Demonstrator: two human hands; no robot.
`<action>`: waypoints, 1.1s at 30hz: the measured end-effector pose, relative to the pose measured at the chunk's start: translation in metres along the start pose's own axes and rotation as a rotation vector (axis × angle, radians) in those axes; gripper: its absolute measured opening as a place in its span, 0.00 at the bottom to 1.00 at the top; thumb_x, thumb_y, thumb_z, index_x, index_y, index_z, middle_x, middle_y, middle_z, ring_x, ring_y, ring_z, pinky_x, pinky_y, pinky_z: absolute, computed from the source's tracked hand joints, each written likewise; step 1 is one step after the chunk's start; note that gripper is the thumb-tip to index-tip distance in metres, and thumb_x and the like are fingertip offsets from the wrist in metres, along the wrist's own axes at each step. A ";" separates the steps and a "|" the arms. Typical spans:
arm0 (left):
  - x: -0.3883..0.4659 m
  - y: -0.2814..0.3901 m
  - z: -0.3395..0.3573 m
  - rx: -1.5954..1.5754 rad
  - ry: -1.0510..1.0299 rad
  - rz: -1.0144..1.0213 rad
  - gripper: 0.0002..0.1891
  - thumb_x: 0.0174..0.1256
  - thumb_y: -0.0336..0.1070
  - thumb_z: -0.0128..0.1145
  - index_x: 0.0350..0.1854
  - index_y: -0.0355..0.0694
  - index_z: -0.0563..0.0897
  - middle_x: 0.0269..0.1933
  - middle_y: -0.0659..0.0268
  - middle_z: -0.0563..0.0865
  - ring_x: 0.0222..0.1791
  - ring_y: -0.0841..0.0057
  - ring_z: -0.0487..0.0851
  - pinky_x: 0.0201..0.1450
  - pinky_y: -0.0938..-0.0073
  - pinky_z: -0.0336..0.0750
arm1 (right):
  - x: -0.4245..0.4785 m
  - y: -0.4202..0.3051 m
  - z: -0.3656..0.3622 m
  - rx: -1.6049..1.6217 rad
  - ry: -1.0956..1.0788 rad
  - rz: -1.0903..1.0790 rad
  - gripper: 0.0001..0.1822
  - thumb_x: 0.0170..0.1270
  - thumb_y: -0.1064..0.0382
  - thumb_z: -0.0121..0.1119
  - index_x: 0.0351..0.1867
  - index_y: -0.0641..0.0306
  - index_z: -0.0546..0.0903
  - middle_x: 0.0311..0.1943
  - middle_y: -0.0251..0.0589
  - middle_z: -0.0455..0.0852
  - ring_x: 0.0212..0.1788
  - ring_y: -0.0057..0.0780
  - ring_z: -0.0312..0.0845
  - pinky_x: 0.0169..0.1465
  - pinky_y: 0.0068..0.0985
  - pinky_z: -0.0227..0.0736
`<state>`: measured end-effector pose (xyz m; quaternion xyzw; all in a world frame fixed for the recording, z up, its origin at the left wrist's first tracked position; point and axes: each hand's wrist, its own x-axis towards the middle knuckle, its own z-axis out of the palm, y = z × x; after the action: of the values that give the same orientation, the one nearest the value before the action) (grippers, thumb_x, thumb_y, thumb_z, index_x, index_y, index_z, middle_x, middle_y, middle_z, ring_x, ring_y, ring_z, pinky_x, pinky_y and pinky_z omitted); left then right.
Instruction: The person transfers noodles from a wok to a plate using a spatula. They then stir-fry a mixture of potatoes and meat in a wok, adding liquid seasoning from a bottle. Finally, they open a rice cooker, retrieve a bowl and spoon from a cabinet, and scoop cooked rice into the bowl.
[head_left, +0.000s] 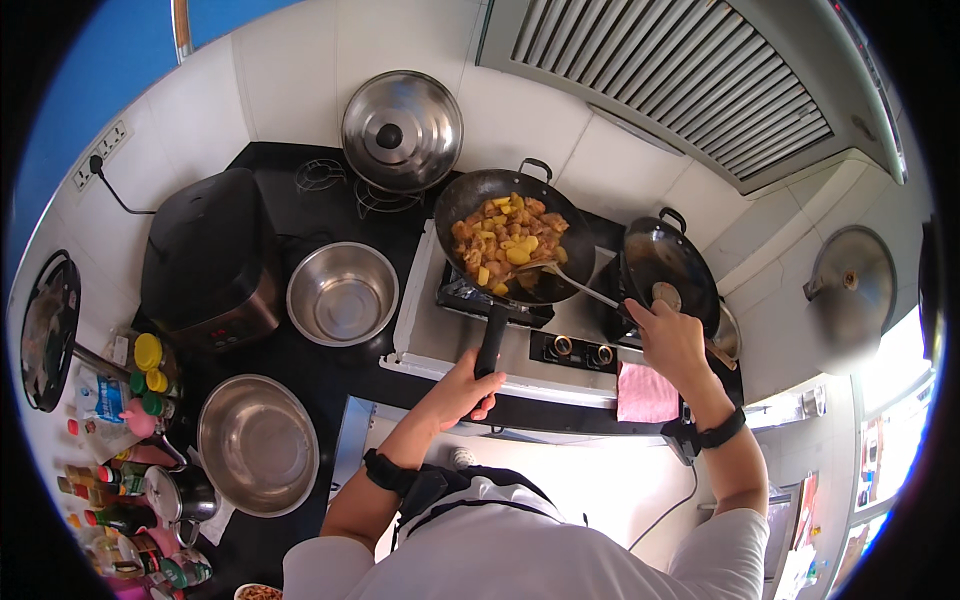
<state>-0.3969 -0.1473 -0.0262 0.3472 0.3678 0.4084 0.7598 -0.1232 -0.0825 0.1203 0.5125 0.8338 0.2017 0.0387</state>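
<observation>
My left hand (465, 390) grips the black handle (493, 337) of a dark wok (465, 202) on the left burner of the gas stove (427, 322). Inside the wok lie yellow potato chunks (517, 255) mixed with browned pieces of meat (534, 212). My right hand (667, 337) is closed around the handle of a metal spatula (574, 281). The spatula's blade sits at the near right side of the food and is partly covered by it. Below my right hand, a pink cloth (646, 393) hangs over the stove's front edge.
A second wok (652, 247) stands on the right burner. Left of the stove are a steel bowl (343, 292), a larger steel basin (259, 445) and a black rice cooker (210, 255). A steel lid (403, 131) leans against the wall. Bottles and jars (135, 480) crowd the left edge; a range hood (675, 75) hangs above.
</observation>
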 end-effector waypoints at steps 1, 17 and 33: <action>-0.001 0.000 -0.001 -0.001 0.010 0.005 0.23 0.66 0.33 0.55 0.58 0.37 0.61 0.28 0.66 0.71 0.20 0.83 0.69 0.17 0.82 0.60 | 0.000 0.000 -0.007 0.027 0.013 0.011 0.23 0.52 0.67 0.59 0.52 0.46 0.79 0.29 0.38 0.78 0.29 0.38 0.80 0.29 0.35 0.74; -0.001 0.000 -0.001 -0.027 0.016 0.008 0.22 0.66 0.33 0.55 0.58 0.37 0.63 0.30 0.67 0.71 0.21 0.82 0.69 0.16 0.82 0.59 | 0.040 -0.058 0.116 0.447 -0.091 0.283 0.27 0.58 0.67 0.50 0.60 0.69 0.60 0.33 0.63 0.80 0.36 0.57 0.80 0.39 0.43 0.76; -0.020 -0.014 0.007 0.027 0.180 0.079 0.19 0.70 0.47 0.51 0.54 0.40 0.70 0.32 0.67 0.76 0.23 0.82 0.75 0.21 0.82 0.69 | 0.048 -0.038 0.083 0.307 -0.036 0.235 0.32 0.55 0.67 0.51 0.65 0.55 0.63 0.40 0.52 0.80 0.36 0.50 0.82 0.36 0.39 0.78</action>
<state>-0.3939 -0.1726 -0.0290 0.3336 0.4260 0.4626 0.7024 -0.1549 -0.0309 0.0368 0.6095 0.7885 0.0660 -0.0489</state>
